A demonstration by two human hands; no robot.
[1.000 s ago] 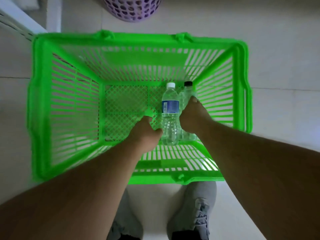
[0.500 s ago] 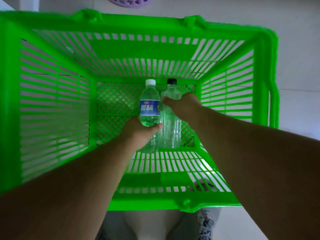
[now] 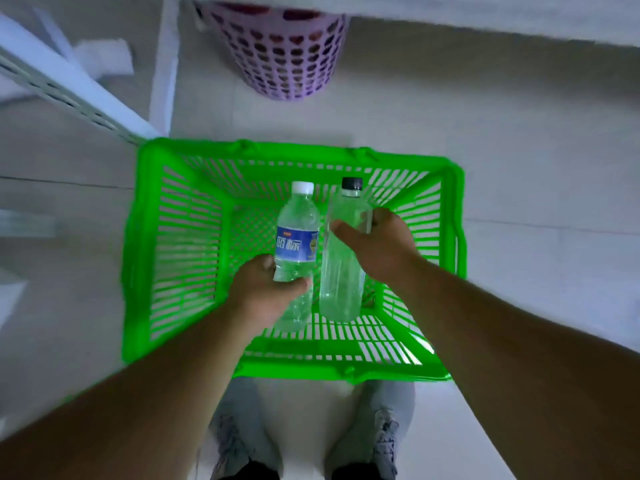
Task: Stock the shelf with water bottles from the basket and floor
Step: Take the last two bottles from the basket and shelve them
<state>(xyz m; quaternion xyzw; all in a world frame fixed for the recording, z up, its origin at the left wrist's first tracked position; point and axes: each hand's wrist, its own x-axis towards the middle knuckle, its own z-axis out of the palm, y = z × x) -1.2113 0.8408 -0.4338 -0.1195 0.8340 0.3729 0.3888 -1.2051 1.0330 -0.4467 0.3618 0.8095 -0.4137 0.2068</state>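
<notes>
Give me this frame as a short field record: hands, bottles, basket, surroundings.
left hand: gripping white-capped bottle low on its body, blue label showing
right hand: gripping black-capped bottle at upper body, no label visible
bottles: both above green basket, caps pointing away from the person
basket contents: no other bottles visible
beyond basket: purple perforated bin
left: white shelf rail

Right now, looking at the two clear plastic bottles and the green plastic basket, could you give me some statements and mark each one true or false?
1. The left hand grips the clear plastic bottle with the white cap and blue label. True.
2. The right hand is empty. False: it holds the clear plastic bottle with the black cap.
3. More bottles lie in the green plastic basket. False: none is visible.
4. A purple perforated basket stands beyond it. True.
</notes>
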